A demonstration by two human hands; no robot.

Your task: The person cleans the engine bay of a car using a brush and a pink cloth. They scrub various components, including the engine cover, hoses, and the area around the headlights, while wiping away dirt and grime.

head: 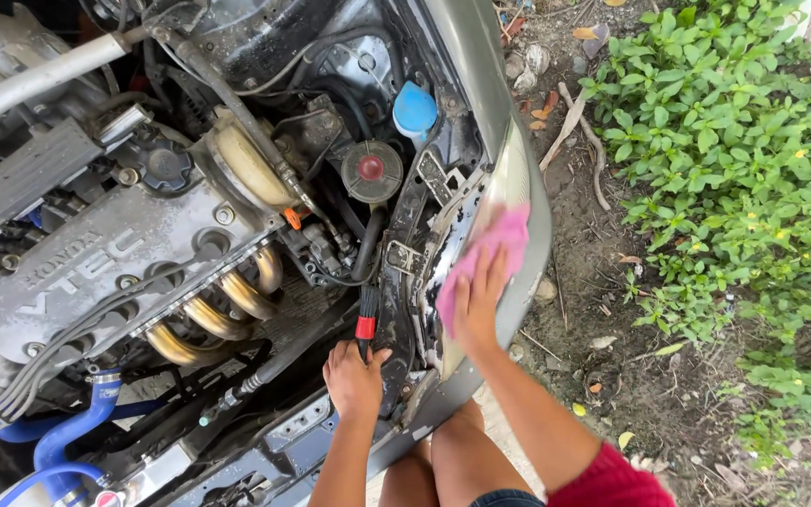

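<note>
Pink cloth [486, 258] is lying pressed against the grey front corner of the car [518, 169], just outside the open engine bay, and you are holding it there with your right hand [477, 305], fingers spread flat over its lower end. Its long axis is running up and slightly right, following the body edge away from you.

Engine bay: the silver valve cover [96, 272] is sitting well left of both hands, with the gold-toned exhaust pipes [222, 314] curving below it. A round reservoir cap with a red centre [372, 171] and a blue cap [414, 108] are sitting beyond your hands, farther up the bay.

Your left hand [354, 376] is closing around the handle of a small brush with a red band [366, 324]; the brush is pointing up into the gap beside the dirty front crossmember [396, 310]. Bristle tip is dark against dark parts, so contact there is probably being made, but you cannot confirm it.

Right hand is the nearer one to the cloth; left hand is just beside it, one panel inboard.
</note>
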